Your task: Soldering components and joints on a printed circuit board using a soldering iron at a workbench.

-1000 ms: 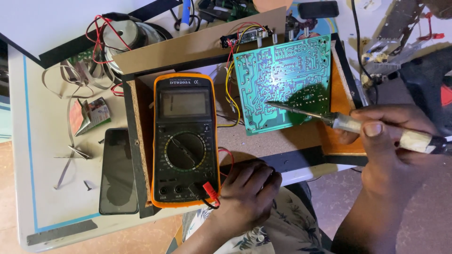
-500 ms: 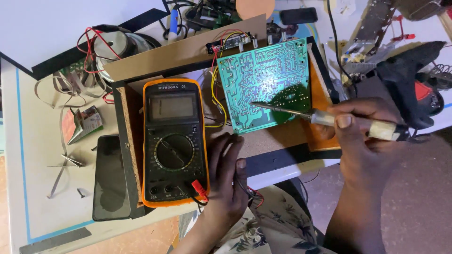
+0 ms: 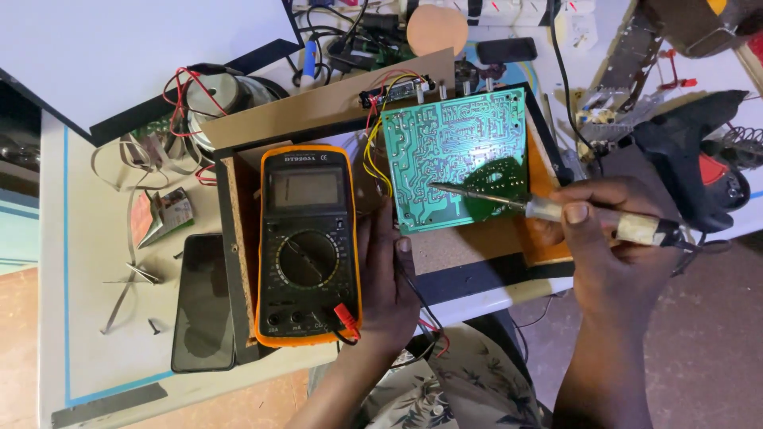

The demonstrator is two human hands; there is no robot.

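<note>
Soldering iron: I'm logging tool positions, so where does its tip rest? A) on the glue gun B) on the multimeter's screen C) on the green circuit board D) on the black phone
C: the right hand holds the soldering iron with its tip on the green circuit board.

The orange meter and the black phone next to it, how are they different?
The meter has an orange rim, a round dial and a grey screen; the phone is plain black glass. The meter has a red plug with a wire; the phone has none. The left hand touches the meter, while the phone lies alone. Both lie flat.
</note>
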